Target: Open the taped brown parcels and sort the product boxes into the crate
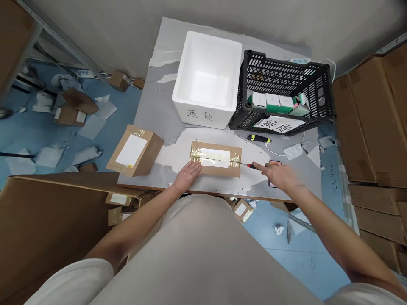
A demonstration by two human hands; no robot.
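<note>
A taped cardboard box (216, 170) with a white label lies lengthwise in front of me. My left hand (188, 174) rests on its left front corner, fingers stretched out flat against the cardboard. From the right, my right hand (276, 173) grips a slim tool with a red and black handle (251, 166). The tool's thin metal end reaches the taped right end of the box; its exact kind is too small to tell. A dark slit line runs along the box top. Partly under my right hand lies a phone (272, 184).
A white foam box (208, 114) and a black plastic crate (282, 63) holding green-white cartons (272, 101) stand behind. A yellow-black tool handle (259, 138) lies before the crate. Another labelled box (152, 152) sits left. Paper scraps and boxes litter the blue floor (124, 114).
</note>
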